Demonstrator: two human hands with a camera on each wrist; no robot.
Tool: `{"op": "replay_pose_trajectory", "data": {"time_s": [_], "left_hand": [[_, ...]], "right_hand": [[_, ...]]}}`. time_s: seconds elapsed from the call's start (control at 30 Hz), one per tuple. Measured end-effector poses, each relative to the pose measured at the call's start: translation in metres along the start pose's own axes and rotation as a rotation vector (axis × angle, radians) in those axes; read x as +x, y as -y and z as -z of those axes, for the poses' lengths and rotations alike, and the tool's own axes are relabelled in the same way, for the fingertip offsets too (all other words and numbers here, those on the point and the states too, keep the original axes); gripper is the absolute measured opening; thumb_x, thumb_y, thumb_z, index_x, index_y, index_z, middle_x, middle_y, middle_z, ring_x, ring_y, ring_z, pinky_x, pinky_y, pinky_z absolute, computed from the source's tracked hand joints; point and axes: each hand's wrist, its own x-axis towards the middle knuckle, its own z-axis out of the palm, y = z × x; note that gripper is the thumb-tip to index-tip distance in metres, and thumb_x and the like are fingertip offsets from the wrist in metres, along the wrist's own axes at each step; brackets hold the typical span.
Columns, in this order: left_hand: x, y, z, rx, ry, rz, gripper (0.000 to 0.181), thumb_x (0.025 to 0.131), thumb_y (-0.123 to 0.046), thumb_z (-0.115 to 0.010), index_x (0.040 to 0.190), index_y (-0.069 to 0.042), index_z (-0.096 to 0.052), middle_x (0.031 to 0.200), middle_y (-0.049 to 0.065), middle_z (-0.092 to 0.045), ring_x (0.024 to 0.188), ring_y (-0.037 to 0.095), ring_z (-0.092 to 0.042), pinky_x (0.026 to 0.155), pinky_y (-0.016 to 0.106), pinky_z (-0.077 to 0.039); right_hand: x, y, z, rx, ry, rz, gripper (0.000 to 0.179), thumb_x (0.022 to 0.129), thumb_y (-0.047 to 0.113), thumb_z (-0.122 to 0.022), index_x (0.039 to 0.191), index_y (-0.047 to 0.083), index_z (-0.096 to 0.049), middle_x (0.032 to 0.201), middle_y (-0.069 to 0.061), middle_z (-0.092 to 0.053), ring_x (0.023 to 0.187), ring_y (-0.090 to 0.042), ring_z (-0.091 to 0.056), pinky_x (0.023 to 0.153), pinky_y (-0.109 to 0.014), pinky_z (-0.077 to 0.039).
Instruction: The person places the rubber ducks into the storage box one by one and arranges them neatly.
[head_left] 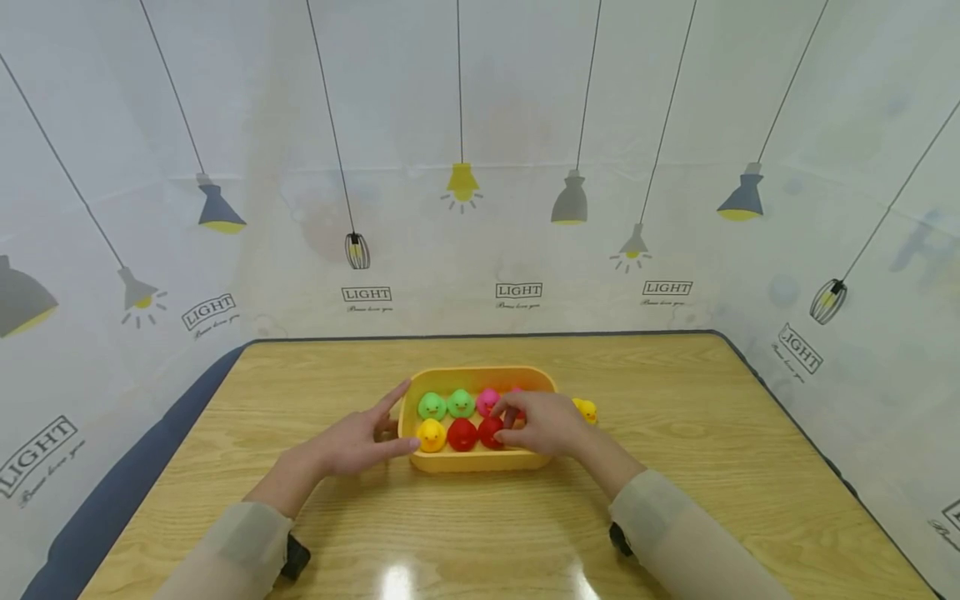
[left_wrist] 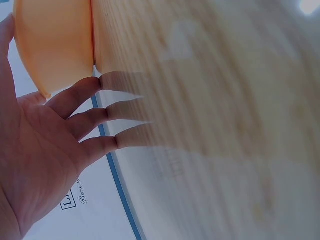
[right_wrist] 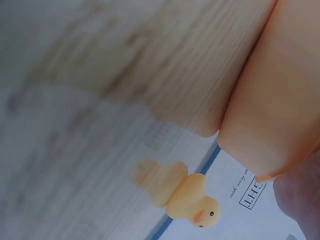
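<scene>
A yellow rectangular bin (head_left: 480,462) stands on the table in the head view. Inside it sit two green rubber ducks (head_left: 446,405), a pink duck (head_left: 487,402), a yellow duck (head_left: 431,436), a red duck (head_left: 462,434) and a second red duck (head_left: 491,432). More pink and red shows partly hidden behind my right hand (head_left: 543,421), which reaches over the bin's right side and pinches the second red duck between thumb and curled fingers. Across the bin's left end, my left hand (head_left: 360,437) touches the rim with thumb and index finger spread; its other fingers rest against the table.
Just right of the bin, a yellow rubber duck (right_wrist: 195,202) lies on the tabletop (head_left: 465,533). White curtain (head_left: 420,208) printed with lamps surrounds the table at the back and sides. Black wrist devices show under both sleeves.
</scene>
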Motion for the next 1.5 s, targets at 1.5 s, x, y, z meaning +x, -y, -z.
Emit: {"op": "replay_pose_trajectory", "data": {"time_s": [1.5], "left_hand": [[0.0, -0.002, 0.001, 0.004, 0.005, 0.017, 0.105, 0.097, -0.079, -0.064, 0.176, -0.048, -0.001, 0.162, 0.017, -0.059, 0.148, 0.047, -0.058, 0.121, 0.071, -0.042]], "right_hand": [[-0.109, -0.121, 0.068, 0.245, -0.162, -0.083, 0.029, 0.107, 0.028, -0.075, 0.129, 0.009, -0.074, 0.1, 0.003, -0.074, 0.081, -0.012, -0.057, 0.069, -0.026, -0.049]]}}
